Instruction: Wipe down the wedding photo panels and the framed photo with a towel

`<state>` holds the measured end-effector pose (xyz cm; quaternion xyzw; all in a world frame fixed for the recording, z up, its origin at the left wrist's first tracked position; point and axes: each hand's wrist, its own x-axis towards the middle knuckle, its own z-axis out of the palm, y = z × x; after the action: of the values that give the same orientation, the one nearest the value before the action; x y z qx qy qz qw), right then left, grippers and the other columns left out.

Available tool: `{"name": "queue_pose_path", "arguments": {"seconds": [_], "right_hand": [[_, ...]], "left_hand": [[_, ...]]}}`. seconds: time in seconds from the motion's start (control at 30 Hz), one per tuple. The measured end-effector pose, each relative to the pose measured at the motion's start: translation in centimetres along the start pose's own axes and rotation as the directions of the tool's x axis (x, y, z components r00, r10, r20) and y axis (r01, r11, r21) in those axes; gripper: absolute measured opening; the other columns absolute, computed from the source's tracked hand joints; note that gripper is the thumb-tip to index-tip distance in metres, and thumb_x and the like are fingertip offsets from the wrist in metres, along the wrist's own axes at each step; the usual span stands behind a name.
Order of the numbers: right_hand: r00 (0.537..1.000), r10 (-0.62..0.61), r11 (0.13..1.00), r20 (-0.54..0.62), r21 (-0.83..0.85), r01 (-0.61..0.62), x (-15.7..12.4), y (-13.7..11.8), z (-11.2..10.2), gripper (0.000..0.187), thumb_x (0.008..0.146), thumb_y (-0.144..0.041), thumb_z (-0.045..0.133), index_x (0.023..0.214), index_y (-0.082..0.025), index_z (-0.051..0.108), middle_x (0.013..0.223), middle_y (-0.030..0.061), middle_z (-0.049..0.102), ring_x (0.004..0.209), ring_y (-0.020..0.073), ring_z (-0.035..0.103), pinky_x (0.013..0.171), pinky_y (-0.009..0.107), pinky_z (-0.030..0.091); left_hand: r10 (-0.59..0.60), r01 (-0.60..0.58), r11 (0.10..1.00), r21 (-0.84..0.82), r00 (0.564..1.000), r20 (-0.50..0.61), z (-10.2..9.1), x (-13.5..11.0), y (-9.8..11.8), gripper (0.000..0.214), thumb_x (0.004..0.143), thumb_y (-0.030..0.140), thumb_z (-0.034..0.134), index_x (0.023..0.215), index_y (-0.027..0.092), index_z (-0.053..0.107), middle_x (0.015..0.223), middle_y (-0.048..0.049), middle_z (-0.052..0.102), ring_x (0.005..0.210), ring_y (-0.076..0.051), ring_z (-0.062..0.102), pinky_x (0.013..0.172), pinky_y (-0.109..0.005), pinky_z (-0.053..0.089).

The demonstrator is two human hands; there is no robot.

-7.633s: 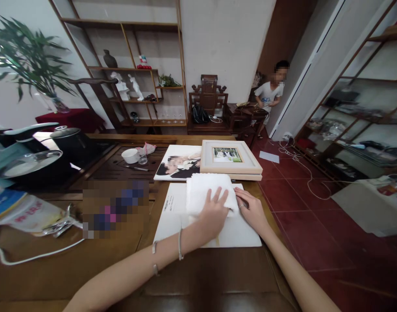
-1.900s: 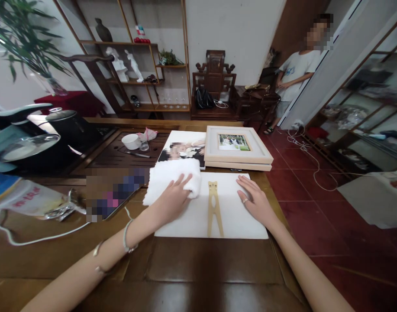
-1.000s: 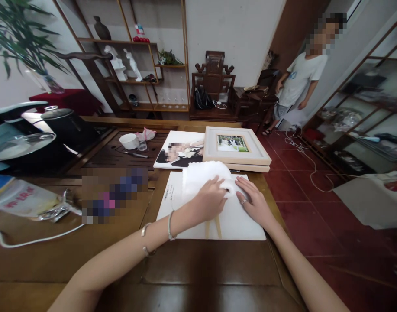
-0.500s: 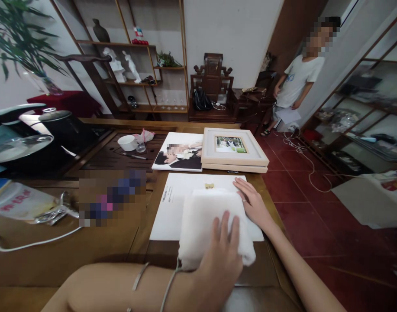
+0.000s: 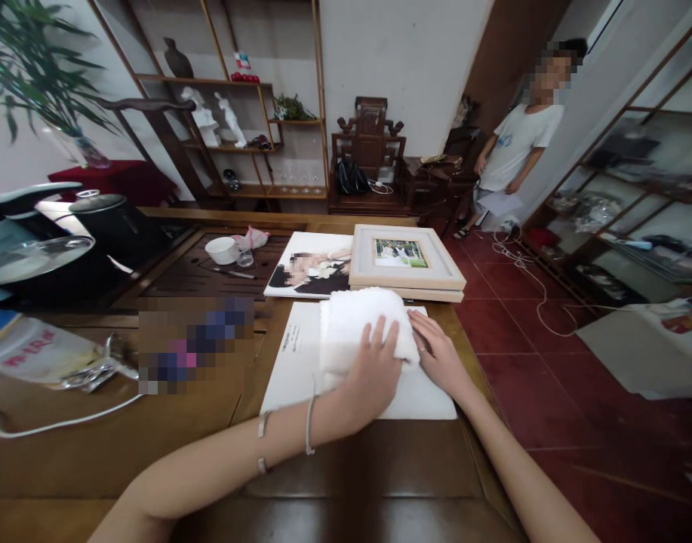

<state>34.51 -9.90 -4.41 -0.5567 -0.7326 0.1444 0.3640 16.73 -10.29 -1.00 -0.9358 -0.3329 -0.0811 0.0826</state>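
A white board (image 5: 294, 369), the back of a picture frame, lies flat on the wooden table (image 5: 153, 445) in front of me. My left hand (image 5: 373, 373) presses flat on a folded white towel (image 5: 357, 320) that rests on the far middle of the board, fingers spread. My right hand (image 5: 439, 358) lies flat on the board's right side, fingers stretched out, touching the towel's right edge. The wooden stand piece on the board is hidden under the towel and hand.
Behind the board lie an unframed photo print (image 5: 309, 273) and stacked light wooden frames (image 5: 405, 265). A tea tray with a white cup (image 5: 222, 250) and black pots (image 5: 105, 219) sit left. A plastic bag and white cable (image 5: 51, 426) lie near left. A person (image 5: 518, 147) stands by the doorway.
My left hand has pushed the towel from the board's near edge back up to its far middle. My right hand has stayed on the board's right side.
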Motion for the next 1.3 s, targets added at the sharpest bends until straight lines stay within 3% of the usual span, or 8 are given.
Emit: {"name": "queue_pose_path", "arguments": {"seconds": [0.13, 0.3, 0.47, 0.6, 0.8, 1.0, 1.17, 1.3], "right_hand": [[1.0, 0.019, 1.0, 0.009, 0.008, -0.019, -0.1, -0.2, -0.1, 0.04, 0.089, -0.022, 0.04, 0.126, -0.025, 0.054, 0.135, 0.006, 0.051, 0.13, 0.0235, 0.039, 0.108, 0.051, 0.032], [1.0, 0.009, 1.0, 0.007, 0.023, -0.009, -0.1, -0.2, -0.2, 0.037, 0.091, -0.027, 0.042, 0.126, -0.028, 0.054, 0.134, 0.0046, 0.051, 0.13, 0.0239, 0.039, 0.107, 0.052, 0.032], [1.0, 0.012, 1.0, 0.016, 0.007, -0.012, -0.1, 0.0, -0.1, 0.038, 0.091, -0.026, 0.041, 0.127, -0.028, 0.053, 0.135, 0.0043, 0.05, 0.13, 0.0224, 0.038, 0.108, 0.05, 0.031], [1.0, 0.021, 1.0, 0.011, -0.001, -0.021, -0.1, 0.1, -0.1, 0.039, 0.09, -0.024, 0.041, 0.127, -0.026, 0.054, 0.135, 0.0054, 0.051, 0.13, 0.0224, 0.039, 0.108, 0.049, 0.031], [0.997, 0.077, 0.993, 0.0, 0.092, -0.076, 0.0, 0.5, -0.1, 0.037, 0.089, -0.03, 0.043, 0.124, -0.025, 0.056, 0.134, 0.0059, 0.051, 0.129, 0.0229, 0.041, 0.109, 0.047, 0.03], [0.93, 0.365, 0.878, -0.034, 0.345, -0.332, 0.0, 0.6, 0.0, 0.043, 0.09, -0.046, 0.041, 0.128, -0.028, 0.052, 0.137, 0.0034, 0.048, 0.129, 0.023, 0.041, 0.11, 0.046, 0.026], [0.927, 0.375, 0.839, -0.018, 0.431, -0.331, 0.2, 0.0, -0.5, 0.044, 0.091, -0.05, 0.037, 0.124, -0.028, 0.055, 0.136, 0.0016, 0.05, 0.13, 0.0222, 0.039, 0.111, 0.042, 0.023], [0.945, 0.326, 0.876, -0.021, 0.383, -0.294, 0.2, -0.1, -0.6, 0.045, 0.092, -0.049, 0.032, 0.12, -0.026, 0.059, 0.133, 0.0033, 0.053, 0.129, 0.0222, 0.041, 0.111, 0.043, 0.023]], "left_hand": [[0.042, -0.039, 0.994, 0.098, 0.999, -0.025, -0.2, -2.7, 3.2, 0.024, 0.081, 0.027, 0.057, 0.097, 0.017, 0.072, 0.138, -0.0164, 0.044, 0.127, -0.045, 0.035, 0.096, -0.062, 0.032], [0.116, -0.103, 0.986, 0.129, 0.989, -0.095, -1.7, -6.4, 6.1, 0.032, 0.083, 0.04, 0.053, 0.101, 0.022, 0.072, 0.133, -0.0137, 0.051, 0.12, -0.041, 0.045, 0.091, -0.06, 0.036], [0.138, -0.136, 0.99, 0.042, 0.99, -0.043, -2.5, -6.1, 5.0, 0.025, 0.08, 0.036, 0.057, 0.093, 0.022, 0.074, 0.134, -0.0136, 0.05, 0.123, -0.042, 0.042, 0.093, -0.059, 0.036], [0.094, -0.094, 0.996, -0.002, 0.996, -0.009, -1.5, -3.7, 2.8, 0.023, 0.078, 0.027, 0.06, 0.095, 0.017, 0.073, 0.138, -0.0182, 0.043, 0.127, -0.046, 0.034, 0.096, -0.061, 0.032], [0.023, -0.028, 0.995, -0.093, 0.999, -0.048, -0.2, -1.0, 0.4, 0.025, 0.087, 0.025, 0.049, 0.096, 0.018, 0.071, 0.145, -0.0141, 0.034, 0.134, -0.04, 0.025, 0.104, -0.058, 0.025], [0.066, -0.068, 0.991, -0.116, 0.998, -0.018, -0.2, -1.4, 2.4, 0.026, 0.086, 0.029, 0.05, 0.097, 0.019, 0.072, 0.147, -0.0119, 0.03, 0.136, -0.041, 0.018, 0.106, -0.059, 0.015], [0.194, -0.192, 0.963, -0.187, 0.981, -0.011, -1.9, -2.6, 4.4, 0.026, 0.083, 0.03, 0.054, 0.096, 0.019, 0.072, 0.145, -0.015, 0.033, 0.133, -0.043, 0.022, 0.104, -0.059, 0.017], [0.277, -0.271, 0.942, -0.197, 0.961, 0.002, -3.1, -5.0, 5.8, 0.023, 0.082, 0.032, 0.056, 0.089, 0.02, 0.074, 0.139, -0.0156, 0.043, 0.127, -0.044, 0.034, 0.097, -0.06, 0.026]]}}
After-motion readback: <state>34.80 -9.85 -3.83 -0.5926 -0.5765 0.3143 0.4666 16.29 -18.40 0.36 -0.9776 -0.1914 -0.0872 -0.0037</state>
